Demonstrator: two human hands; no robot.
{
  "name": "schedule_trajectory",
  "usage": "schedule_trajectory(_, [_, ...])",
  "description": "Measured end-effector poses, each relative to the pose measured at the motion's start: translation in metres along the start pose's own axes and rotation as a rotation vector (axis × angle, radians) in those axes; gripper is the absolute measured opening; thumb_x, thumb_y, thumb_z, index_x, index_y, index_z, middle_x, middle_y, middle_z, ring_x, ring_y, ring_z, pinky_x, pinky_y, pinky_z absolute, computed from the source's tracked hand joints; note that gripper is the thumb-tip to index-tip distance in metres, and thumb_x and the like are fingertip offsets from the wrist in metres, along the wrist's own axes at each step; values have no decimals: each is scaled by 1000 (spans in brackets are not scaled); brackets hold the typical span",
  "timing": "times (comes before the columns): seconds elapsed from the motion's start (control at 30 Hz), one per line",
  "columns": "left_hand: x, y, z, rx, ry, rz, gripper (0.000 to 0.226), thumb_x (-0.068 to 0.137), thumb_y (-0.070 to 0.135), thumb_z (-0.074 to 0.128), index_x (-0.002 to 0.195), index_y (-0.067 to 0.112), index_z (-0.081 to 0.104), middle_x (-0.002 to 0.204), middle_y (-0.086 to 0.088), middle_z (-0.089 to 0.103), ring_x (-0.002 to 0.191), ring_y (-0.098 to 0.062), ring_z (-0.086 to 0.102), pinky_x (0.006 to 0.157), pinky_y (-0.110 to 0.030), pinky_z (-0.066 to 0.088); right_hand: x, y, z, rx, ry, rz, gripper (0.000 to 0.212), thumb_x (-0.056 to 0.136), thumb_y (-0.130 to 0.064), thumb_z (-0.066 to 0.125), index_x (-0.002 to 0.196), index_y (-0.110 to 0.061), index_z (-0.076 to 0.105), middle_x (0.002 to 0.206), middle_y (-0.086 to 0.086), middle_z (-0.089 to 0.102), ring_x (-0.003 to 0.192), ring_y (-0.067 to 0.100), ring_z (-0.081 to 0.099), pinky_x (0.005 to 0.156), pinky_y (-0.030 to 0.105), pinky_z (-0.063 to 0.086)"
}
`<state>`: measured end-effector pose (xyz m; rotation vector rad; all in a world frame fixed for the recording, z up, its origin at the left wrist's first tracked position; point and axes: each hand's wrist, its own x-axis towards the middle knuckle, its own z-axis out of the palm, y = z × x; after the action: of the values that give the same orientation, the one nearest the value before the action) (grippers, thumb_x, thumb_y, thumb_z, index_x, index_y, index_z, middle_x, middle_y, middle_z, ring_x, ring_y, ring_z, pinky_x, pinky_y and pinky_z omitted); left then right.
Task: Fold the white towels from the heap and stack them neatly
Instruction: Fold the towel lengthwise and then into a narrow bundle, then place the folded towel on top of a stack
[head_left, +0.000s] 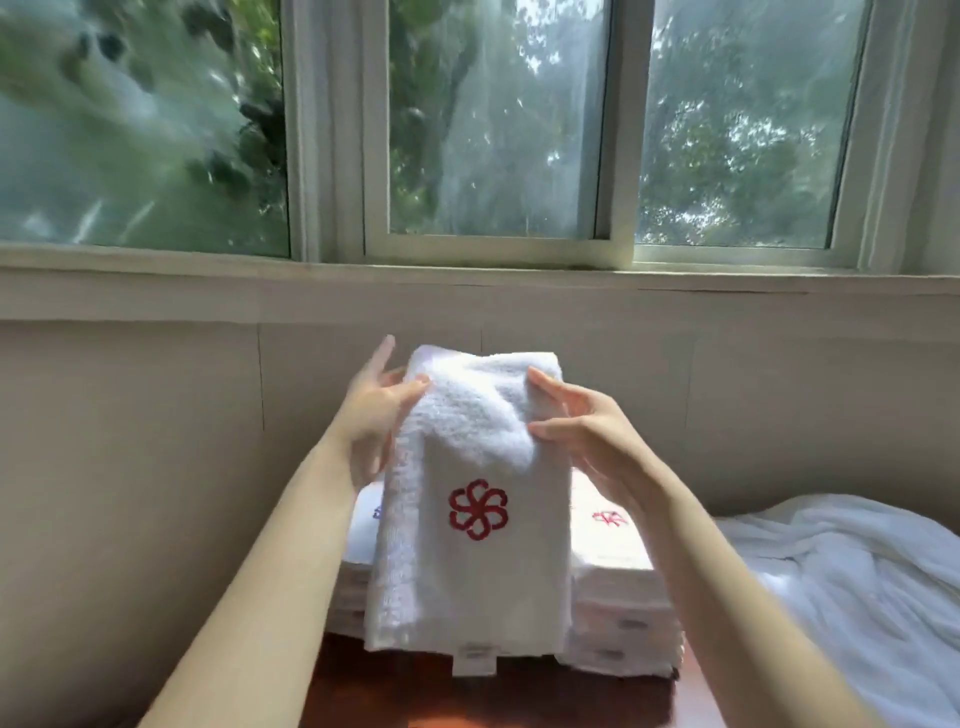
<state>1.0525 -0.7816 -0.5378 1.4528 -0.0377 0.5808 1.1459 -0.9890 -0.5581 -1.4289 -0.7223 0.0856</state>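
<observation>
At centre, raised between left hand (371, 410) and right hand (576, 421): folded white terry towel with red flower emblem (467, 519). Behind it, on reddish-brown wooden table (415, 696), side by side: left stack of folded white towels (358, 582), right stack of folded white towels (618, 597). Right of both, rumpled heap of white towels (841, 582). Behind everything, beige wall (130, 415) under sliding glass window (493, 130).

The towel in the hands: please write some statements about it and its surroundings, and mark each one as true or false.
1. The left hand and the right hand both hold the towel up. True.
2. The emblem on this towel is blue. False: it is red.
3. A heap of white towels lies at the right. True.
4. No towel is stacked yet. False: stacks of folded towels stand behind the held one, on a brown table.
</observation>
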Motion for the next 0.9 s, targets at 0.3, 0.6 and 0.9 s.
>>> schedule_trajectory(0.3, [31,-134,-90,374,-77,-578,19,92,19,63,107,12,54,71,7,66,48,-4,61,48,-16,46,144,160,29,-413,-89,574,53,88,-3,60,137,-22,49,112,9,60,89,22,58,82,35,51])
schedule_trajectory(0.6, [25,-158,-89,288,0,-466,49,89,32,62,131,22,39,114,-1,59,103,-19,59,84,-30,48,197,188,56,-313,68,460,51,91,-7,59,139,-8,42,130,19,53,92,19,59,69,24,46])
schedule_trajectory(0.9, [32,-159,-94,159,70,-284,25,70,19,65,88,3,59,73,-8,56,65,-17,48,54,-23,37,225,186,71,-292,151,200,67,79,12,47,136,-23,51,117,4,58,68,9,59,54,15,46])
